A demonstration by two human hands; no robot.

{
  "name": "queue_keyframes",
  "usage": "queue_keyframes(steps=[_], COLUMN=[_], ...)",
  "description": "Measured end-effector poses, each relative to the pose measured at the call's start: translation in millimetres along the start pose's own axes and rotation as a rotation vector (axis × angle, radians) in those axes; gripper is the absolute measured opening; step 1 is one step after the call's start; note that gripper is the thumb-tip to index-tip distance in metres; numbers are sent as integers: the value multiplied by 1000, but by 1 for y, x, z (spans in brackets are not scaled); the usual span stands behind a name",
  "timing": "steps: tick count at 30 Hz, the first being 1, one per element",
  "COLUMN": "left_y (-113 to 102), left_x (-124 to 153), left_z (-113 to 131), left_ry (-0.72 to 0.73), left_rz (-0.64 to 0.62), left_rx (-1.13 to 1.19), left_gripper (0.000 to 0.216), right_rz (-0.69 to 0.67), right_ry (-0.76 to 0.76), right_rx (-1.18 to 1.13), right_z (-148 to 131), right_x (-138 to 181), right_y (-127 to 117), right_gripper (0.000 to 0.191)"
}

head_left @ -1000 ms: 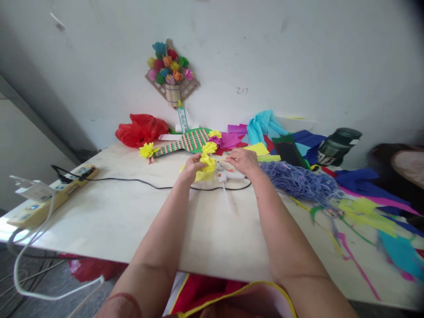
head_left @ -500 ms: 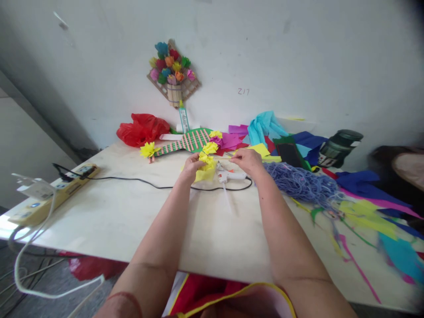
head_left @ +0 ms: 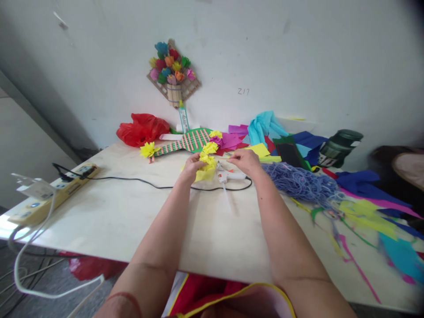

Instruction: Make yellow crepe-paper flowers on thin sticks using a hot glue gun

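My left hand (head_left: 192,168) is closed on a yellow crepe paper flower (head_left: 208,162), with a loose yellow sheet below it. To the right, my right hand (head_left: 245,160) is in a pinch; something thin and greyish shows near its fingertips, too small to name. A white glue gun (head_left: 232,176) lies on the table between and just below the hands, a clear glue stick jutting from it toward me. Behind the hands rests a green guitar-shaped piece (head_left: 195,140) with pinkish strips across it and paper flowers at both ends.
A power strip (head_left: 56,194) sits at the left, its black cord (head_left: 139,180) crossing to the glue gun. On the right lie a tangled blue-violet cord bundle (head_left: 300,182), coloured paper scraps and a dark green jar (head_left: 340,148). A red plastic bag (head_left: 142,129) is by the wall.
My right hand has shifted very slightly left. My left hand and the yellow flower stay almost in place.
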State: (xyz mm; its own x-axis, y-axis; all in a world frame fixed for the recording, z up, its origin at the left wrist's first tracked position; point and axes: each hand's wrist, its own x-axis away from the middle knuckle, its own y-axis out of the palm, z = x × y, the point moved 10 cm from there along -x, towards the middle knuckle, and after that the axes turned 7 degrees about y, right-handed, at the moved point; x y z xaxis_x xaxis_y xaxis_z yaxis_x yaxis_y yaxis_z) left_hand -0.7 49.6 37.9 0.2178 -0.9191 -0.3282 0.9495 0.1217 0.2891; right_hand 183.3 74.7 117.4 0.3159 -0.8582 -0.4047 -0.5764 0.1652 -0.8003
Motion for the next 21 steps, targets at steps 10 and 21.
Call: queue_keyframes(steps=[10,21], left_y=[3,5], left_x=[1,1], left_z=[-1,-4], left_ry=[-17,-28], left_rz=[-30,-62], left_rx=[-7,-1], left_gripper=[28,30], right_rz=[28,35], right_ry=[-39,-89], right_rx=[-5,66], right_z=[0,-6], right_x=[-2,1], right_y=[5,5], right_gripper=[10,11])
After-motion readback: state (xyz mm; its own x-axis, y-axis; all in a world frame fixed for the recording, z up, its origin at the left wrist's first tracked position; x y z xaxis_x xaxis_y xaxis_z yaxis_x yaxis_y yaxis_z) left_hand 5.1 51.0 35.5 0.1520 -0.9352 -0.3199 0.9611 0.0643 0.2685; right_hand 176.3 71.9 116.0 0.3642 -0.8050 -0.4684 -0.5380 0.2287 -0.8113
